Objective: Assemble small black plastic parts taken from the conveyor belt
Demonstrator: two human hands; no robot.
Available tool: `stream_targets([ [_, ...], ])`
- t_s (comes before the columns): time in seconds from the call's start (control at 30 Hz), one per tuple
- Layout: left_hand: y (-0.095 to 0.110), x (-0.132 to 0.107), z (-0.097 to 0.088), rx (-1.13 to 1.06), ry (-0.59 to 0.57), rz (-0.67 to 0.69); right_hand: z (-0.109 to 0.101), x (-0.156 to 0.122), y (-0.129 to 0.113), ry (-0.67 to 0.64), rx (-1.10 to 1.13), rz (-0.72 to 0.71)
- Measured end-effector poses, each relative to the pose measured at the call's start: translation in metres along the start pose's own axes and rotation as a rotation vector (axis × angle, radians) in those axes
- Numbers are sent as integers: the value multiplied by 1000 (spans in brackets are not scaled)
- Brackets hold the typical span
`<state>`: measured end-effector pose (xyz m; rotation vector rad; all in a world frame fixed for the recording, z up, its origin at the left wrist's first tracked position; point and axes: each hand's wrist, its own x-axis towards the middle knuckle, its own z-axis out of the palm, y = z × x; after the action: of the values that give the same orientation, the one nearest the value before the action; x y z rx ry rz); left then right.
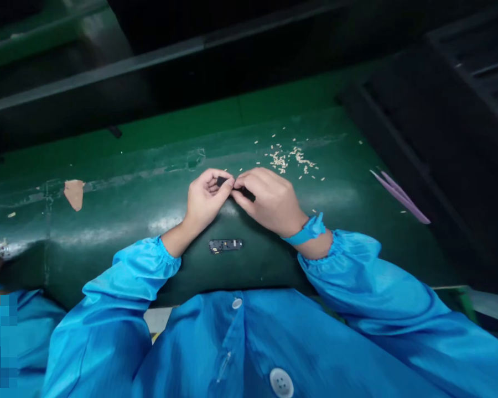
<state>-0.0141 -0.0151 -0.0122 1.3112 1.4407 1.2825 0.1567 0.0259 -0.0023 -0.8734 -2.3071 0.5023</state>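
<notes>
My left hand (205,199) and my right hand (269,200) meet above the green belt (141,193), fingertips pinched together on a small black part (222,181). A thin dark piece (245,193) juts out under my right fingers; what it is cannot be made out. A small dark circuit board (226,245) lies flat on the belt just below my hands, untouched. A blue strap (305,232) circles my right wrist. Both arms wear blue sleeves.
Several pale scraps (288,158) lie scattered beyond my right hand. Purple tweezers (398,195) rest at the belt's right edge. A tan patch (73,193) marks the belt at left. Another person's blue sleeve (20,320) shows at the lower left. Dark frames stand behind and right.
</notes>
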Motion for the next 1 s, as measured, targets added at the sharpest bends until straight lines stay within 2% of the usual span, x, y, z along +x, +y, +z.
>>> stream_targets([
  [0.13, -3, 11, -7, -4, 87, 12, -15, -4, -7, -124, 2, -1],
  [0.23, -15, 28, -18, -37, 192, -54, -29, -10, -24, -336, 52, -179],
  [0.3, -22, 35, -22, -36, 190, -81, -32, -15, -36, -494, 56, -321],
  [0.37, -24, 34, -22, -22, 143, -76, -29, -20, -46, -606, 31, -399],
  [0.43, -21, 28, -17, 0, 99, -68, -21, -24, -51, -677, 40, -417],
  [0.53, -15, 22, -13, 43, 93, -74, -10, -26, -53, -727, 135, -386],
  [0.6, -17, 27, -20, 122, 111, -32, -6, -25, -53, -736, 188, -362],
  [0.7, -24, 50, -57, 429, 166, 146, -7, -22, -53, -735, 228, -333],
  [0.77, -27, 71, -96, 709, 265, 235, -9, -20, -52, -732, 276, -278],
  [0.8, -29, 82, -117, 830, 332, 236, -10, -19, -52, -725, 313, -230],
  [0.9, -32, 111, -170, 1026, 497, 64, -5, -13, -45, -684, 462, -47],
  [0.93, -32, 119, -182, 1062, 544, -34, -2, -11, -41, -675, 524, 6],
  [1.0, -31, 133, -198, 1112, 568, -235, 5, -6, -34, -680, 656, 88],
])
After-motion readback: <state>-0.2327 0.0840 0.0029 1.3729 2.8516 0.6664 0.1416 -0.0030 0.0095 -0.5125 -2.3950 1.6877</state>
